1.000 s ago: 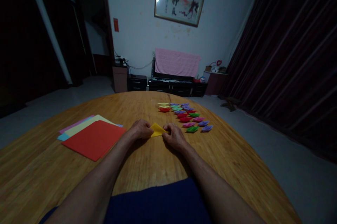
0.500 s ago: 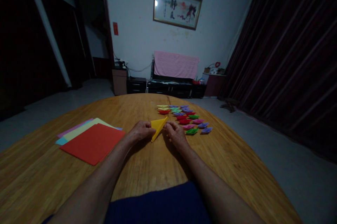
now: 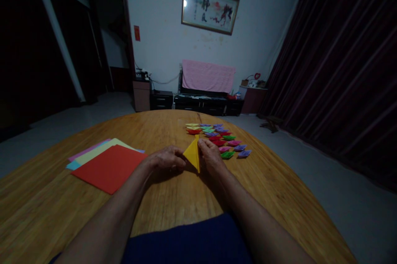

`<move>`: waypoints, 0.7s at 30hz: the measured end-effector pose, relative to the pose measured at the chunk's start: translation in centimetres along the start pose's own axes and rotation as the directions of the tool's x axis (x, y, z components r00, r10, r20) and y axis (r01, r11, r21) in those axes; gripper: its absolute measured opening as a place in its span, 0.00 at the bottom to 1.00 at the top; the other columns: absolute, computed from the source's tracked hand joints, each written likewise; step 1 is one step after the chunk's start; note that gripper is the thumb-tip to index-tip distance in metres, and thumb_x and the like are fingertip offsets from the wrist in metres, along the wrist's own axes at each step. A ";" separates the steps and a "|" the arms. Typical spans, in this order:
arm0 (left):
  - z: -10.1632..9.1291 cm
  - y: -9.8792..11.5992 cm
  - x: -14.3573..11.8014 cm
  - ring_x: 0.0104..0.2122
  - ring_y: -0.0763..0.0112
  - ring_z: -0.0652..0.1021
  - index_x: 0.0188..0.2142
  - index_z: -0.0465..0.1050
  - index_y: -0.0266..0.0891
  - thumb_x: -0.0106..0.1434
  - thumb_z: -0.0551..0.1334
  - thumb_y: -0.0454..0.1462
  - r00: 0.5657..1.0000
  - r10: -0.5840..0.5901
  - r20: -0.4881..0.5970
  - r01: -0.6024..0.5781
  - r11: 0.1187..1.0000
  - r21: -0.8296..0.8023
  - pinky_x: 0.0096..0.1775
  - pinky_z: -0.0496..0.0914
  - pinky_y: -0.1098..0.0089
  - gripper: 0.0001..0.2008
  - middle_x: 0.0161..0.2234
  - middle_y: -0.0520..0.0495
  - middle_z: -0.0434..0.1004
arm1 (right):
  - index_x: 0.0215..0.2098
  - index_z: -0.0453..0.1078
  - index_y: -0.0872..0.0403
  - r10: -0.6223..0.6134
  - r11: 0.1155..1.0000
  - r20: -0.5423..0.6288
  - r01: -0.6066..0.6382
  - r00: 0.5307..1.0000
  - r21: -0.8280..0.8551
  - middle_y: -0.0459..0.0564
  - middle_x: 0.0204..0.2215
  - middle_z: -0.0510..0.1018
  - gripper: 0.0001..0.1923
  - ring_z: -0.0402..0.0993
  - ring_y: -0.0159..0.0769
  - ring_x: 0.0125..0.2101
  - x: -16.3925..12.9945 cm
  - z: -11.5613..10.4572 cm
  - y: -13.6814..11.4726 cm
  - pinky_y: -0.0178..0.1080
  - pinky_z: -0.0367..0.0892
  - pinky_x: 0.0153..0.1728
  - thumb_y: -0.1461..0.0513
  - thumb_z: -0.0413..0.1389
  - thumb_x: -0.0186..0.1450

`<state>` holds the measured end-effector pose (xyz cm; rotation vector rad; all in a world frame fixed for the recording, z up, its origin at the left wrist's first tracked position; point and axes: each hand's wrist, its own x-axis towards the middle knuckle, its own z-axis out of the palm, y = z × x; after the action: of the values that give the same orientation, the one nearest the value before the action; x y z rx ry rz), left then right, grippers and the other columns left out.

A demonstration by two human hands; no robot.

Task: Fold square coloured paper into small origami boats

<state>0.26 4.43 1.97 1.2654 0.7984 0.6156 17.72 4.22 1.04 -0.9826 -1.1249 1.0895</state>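
Observation:
A folded piece of yellow paper (image 3: 192, 154), triangular with a thick upright edge on its right, is held just above the wooden table (image 3: 167, 210). My left hand (image 3: 169, 159) pinches its left corner with closed fingers. On the other side my right hand (image 3: 212, 155) grips the thick edge, its fingertips partly hidden behind the paper. Just beyond my right hand, several small folded paper boats (image 3: 228, 154) in red, green, pink, purple and yellow lie in rows.
Left of my hands lies a stack of coloured paper sheets with a red sheet (image 3: 108, 169) on top. The round table's far edge faces a low black cabinet (image 3: 198, 104) and a pink cloth (image 3: 207, 76). A dark curtain (image 3: 338, 65) hangs at right.
The yellow paper has turned so its long edge stands nearly upright, with more of its flat face showing. My right hand has shifted slightly right and my left hand has moved a little down.

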 end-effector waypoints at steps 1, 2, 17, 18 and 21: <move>0.0 0.2 -0.2 0.20 0.78 0.69 0.30 0.77 0.35 0.48 0.66 0.29 0.996 0.017 -0.092 -0.023 0.998 -0.067 0.23 0.60 0.76 0.07 0.22 0.49 0.73 | 0.28 0.68 0.54 0.008 1.000 0.030 -0.007 1.000 -0.018 0.41 0.20 0.68 0.19 0.62 0.29 0.21 -0.1 0.0 -0.1 0.33 0.58 0.23 0.48 0.62 0.56; 0.0 0.5 -0.2 0.20 0.77 0.70 0.31 0.76 0.35 0.49 0.67 0.30 0.983 0.038 -0.179 -0.061 0.990 -0.128 0.24 0.62 0.75 0.07 0.22 0.50 0.73 | 0.28 0.68 0.54 0.023 0.999 0.063 -0.021 0.998 -0.028 0.41 0.20 0.68 0.18 0.63 0.29 0.21 -0.2 0.0 -0.2 0.33 0.58 0.23 0.48 0.62 0.56; -0.8 1.7 0.1 0.24 0.75 0.74 0.31 0.73 0.34 0.52 0.72 0.36 0.994 0.045 -0.097 -0.067 0.969 -0.237 0.25 0.66 0.76 0.11 0.25 0.48 0.74 | 0.34 0.74 0.55 0.158 0.987 0.305 -0.136 0.939 -0.090 0.50 0.28 0.77 0.18 0.70 0.32 0.25 -0.9 -0.1 0.0 0.35 0.63 0.26 0.49 0.63 0.58; -0.7 1.8 0.1 0.24 0.75 0.74 0.30 0.73 0.34 0.52 0.73 0.36 0.994 0.041 -0.105 -0.065 0.970 -0.236 0.25 0.66 0.75 0.11 0.25 0.49 0.74 | 0.34 0.74 0.55 0.157 0.987 0.307 -0.135 0.939 -0.092 0.50 0.28 0.77 0.18 0.70 0.32 0.25 -0.8 -0.2 0.1 0.35 0.63 0.26 0.49 0.63 0.58; -0.4 2.0 -0.1 0.23 0.76 0.73 0.28 0.71 0.34 0.50 0.73 0.35 0.991 0.028 -0.130 -0.058 0.972 -0.228 0.26 0.66 0.75 0.12 0.24 0.49 0.74 | 0.34 0.74 0.56 0.153 0.987 0.310 -0.129 0.938 -0.097 0.49 0.27 0.76 0.18 0.70 0.32 0.25 -0.7 -0.3 0.3 0.35 0.63 0.26 0.49 0.64 0.57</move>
<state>-0.06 5.02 3.87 1.0397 0.7801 0.8068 17.87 3.63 0.54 -0.9806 -1.3799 1.3647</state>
